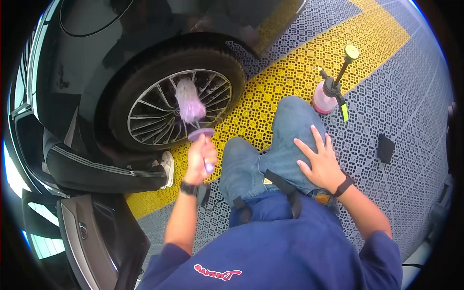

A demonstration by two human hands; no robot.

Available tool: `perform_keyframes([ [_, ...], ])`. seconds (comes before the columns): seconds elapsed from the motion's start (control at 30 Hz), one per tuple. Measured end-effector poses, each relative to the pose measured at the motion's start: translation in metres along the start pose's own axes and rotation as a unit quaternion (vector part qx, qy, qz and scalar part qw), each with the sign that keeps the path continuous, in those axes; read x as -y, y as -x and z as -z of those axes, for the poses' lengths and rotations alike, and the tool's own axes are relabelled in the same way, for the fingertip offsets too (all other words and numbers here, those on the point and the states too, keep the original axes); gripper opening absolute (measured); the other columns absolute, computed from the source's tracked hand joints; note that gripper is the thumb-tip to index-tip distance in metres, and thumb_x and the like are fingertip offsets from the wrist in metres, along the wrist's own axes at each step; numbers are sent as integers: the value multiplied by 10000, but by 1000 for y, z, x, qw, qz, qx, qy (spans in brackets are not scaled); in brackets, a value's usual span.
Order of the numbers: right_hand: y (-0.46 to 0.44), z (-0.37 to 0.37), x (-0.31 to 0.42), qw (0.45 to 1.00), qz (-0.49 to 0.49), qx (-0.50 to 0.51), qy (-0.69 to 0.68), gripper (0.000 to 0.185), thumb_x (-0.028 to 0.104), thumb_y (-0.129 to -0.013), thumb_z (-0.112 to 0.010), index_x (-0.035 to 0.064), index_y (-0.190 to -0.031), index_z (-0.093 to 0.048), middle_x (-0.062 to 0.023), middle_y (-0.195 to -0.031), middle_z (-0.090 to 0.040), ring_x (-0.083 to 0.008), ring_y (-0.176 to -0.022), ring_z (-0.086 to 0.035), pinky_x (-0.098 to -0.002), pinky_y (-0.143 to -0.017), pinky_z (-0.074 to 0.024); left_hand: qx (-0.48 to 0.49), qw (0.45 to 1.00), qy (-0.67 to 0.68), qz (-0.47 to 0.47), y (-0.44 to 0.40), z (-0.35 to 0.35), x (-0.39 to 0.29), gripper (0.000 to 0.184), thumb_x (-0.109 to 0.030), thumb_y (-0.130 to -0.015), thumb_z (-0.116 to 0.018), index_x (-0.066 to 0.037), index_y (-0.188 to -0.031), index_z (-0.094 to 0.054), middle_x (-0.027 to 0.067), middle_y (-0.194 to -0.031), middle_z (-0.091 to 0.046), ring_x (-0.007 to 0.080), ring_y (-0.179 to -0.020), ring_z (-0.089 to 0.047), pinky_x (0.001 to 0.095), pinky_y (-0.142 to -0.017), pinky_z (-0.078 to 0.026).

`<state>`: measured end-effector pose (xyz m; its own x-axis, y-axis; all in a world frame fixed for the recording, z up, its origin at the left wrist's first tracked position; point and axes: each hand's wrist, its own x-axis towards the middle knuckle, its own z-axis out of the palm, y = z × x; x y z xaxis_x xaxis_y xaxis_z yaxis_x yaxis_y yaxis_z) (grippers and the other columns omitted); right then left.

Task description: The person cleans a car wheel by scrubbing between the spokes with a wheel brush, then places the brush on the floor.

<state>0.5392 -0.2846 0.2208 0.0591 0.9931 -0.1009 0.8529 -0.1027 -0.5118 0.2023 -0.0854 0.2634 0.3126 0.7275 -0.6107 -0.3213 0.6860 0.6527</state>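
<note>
My left hand (199, 157) is wrapped round the purple handle of a wheel brush (191, 104). Its fluffy pinkish-white head lies against the spokes of the car wheel (180, 107), hiding part of the rim. The black tyre (140, 79) surrounds the silver multi-spoke rim. With fingers spread, my right hand (321, 162) rests flat on my thigh in blue jeans (292, 130) and holds nothing. Beyond that knee stands a pump spray bottle (325, 98) with pink liquid, a black top and a yellow-green trigger.
The dark car body (159, 19) rises above the wheel. At left, a person's leg in black trousers (106, 166) ends in a white shoe (167, 169), close to my left hand. An open car door (101, 237) is lower left. A small black pad (385, 149) lies on the grey-and-yellow grid floor (406, 106).
</note>
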Motion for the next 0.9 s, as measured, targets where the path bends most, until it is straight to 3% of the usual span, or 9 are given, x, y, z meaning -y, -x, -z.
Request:
perform_keyframes([
  [0.17,-9,-3,-8,1000,24,4,5,607,398,-877,-643,321,-1445,-446,-231,-1578,-173,-649,-1296,-293,-679,-930,-451,83,993,85,-29,-137,-5,-72,299,-347,-1007,-540,-152,-783,-516,-59,-582,-369,76,-460,-344,230,-402,-293],
  [0.27,-9,1,-9,1000,13,11,8,606,403,-887,-633,340,-1454,-426,-240,-1583,-141,-670,-1287,-286,-688,-946,-436,78,976,203,-1,-148,-17,-74,287,-334,-1011,-526,-152,-789,-516,-59,-583,-378,77,-457,-342,228,-400,-299],
  [0.3,-8,7,-5,1000,11,-5,13,529,374,-894,-643,232,-1386,-512,-221,-1518,-307,-578,-1317,-331,-637,-977,-436,77,979,190,2,-140,-13,-70,288,-334,-1011,-526,-147,-793,-516,-59,-583,-375,76,-456,-340,227,-402,-306],
  [0.33,-8,20,-4,1000,12,-2,18,529,374,-894,-643,232,-1386,-512,-221,-1518,-307,-578,-1317,-331,-637,-977,-436,79,981,176,5,-131,-9,-66,289,-335,-1011,-525,-141,-796,-516,-59,-582,-372,76,-455,-339,226,-403,-313],
  [0.43,-23,99,18,966,257,17,-11,336,289,-862,-684,49,-1092,-636,-91,-1119,-634,-272,-1190,-544,-457,-984,-454,57,993,106,-10,-90,2,-59,248,-313,-1012,-542,-121,-857,-523,-74,-608,-369,48,-476,-341,194,-398,-310],
  [0.63,-29,242,87,926,367,-16,-83,356,210,-809,-702,49,-1123,-657,-108,-1111,-657,-296,-1030,-638,-412,-895,-517,48,996,75,13,-94,-3,-39,270,-344,-1020,-522,-118,-871,-529,-74,-608,-379,45,-484,-361,201,-396,-325],
  [0.73,-26,258,87,922,383,-12,-61,355,209,-810,-701,48,-1123,-657,-110,-1112,-656,-297,-1030,-638,-412,-896,-518,-133,976,-36,-171,-94,-54,-31,361,-457,-1004,-502,-128,-860,-534,-63,-585,-379,59,-471,-348,224,-404,-324],
  [0.77,-24,260,86,923,381,-10,-59,355,208,-810,-700,48,-1123,-657,-110,-1112,-656,-297,-1030,-638,-412,-896,-518,52,997,54,16,-146,41,-54,339,-445,-999,-520,-135,-864,-533,-67,-580,-366,56,-463,-334,221,-403,-319],
  [0.9,-21,267,83,927,373,-3,-48,354,206,-811,-698,46,-1124,-656,-112,-1114,-656,-297,-1031,-639,-412,-896,-518,20,999,-3,-40,-123,-6,-37,350,-468,-1018,-465,-156,-861,-493,-50,-572,-335,86,-439,-319,233,-368,-292],
])
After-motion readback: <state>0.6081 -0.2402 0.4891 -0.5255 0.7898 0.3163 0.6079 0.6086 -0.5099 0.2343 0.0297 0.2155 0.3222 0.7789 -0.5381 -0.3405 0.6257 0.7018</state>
